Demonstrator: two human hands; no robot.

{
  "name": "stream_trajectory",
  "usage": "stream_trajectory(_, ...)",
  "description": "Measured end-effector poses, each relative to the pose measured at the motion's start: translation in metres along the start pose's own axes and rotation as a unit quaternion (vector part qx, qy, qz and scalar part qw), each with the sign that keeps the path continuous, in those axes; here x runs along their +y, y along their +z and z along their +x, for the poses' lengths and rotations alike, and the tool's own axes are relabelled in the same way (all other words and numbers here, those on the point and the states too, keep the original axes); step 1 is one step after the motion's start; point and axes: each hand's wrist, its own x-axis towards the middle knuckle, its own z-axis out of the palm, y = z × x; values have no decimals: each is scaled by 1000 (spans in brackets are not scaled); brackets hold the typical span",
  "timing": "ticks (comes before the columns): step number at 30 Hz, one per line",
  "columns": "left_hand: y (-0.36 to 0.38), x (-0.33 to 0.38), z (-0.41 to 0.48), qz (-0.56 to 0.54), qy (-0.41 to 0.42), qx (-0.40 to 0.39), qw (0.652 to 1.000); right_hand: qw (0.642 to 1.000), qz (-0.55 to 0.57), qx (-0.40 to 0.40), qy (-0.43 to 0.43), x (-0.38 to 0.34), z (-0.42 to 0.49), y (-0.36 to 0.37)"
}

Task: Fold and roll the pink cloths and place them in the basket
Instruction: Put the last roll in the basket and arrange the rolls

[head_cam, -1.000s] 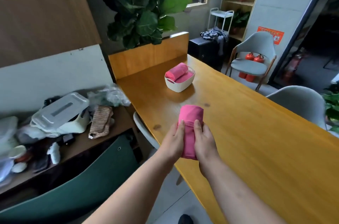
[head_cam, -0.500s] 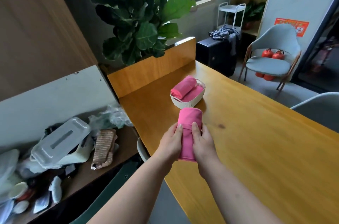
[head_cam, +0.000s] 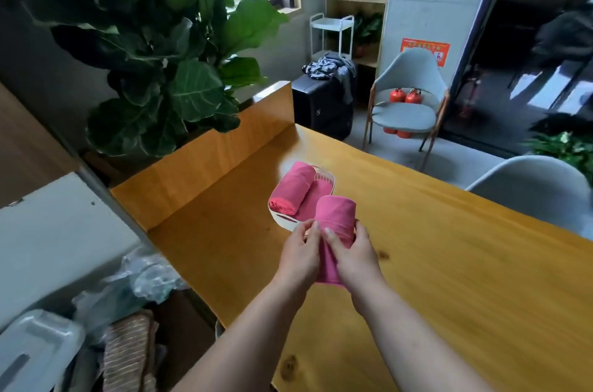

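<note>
Head view: both hands have carried the rolled pink cloth [head_cam: 337, 218] forward. A second ago it was held above the near edge of the wooden table [head_cam: 449, 263], well short of the white basket [head_cam: 333, 180]. Now its far end covers the basket's near right corner in the picture. Whether it touches the rim or hangs above it I cannot tell. I judge the folding and rolling of this cloth finished, with only the set-down left.

The left hand [head_cam: 300, 258] grips the roll's near left side, thumb and fingers curled onto the fabric. The right hand [head_cam: 353, 258] wraps the right side, with its forefinger lying on top. Neither is spread wide, and both close on the cloth.

The roll's long axis runs away from the person, from the near end hidden between the palms to the far end pointing at the basket and leaning slightly right. Inside the basket another rolled pink cloth [head_cam: 293, 192] lies along the left side, angled near-left to far-right, with more pink fabric [head_cam: 317, 199] beside it. The held roll runs roughly parallel to that one, so it seems ready to drop into the right-hand space with little turning.
</note>
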Motion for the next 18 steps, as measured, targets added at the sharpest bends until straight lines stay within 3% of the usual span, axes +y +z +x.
stream_trajectory(7, -46, 9, 79, -36, 13, -51, 998, 996, -55, 42, 49, -21, 52, 64)
stream_trajectory(13, -71, 6, 140, 43, 87, -88, 991, 986, -94, 123, 62, -25, 93, 96)
stream_trajectory(18, -79, 7, 183, 141, 145, -67, 977, 973, -134, 172, 70, -31, 127, 100)
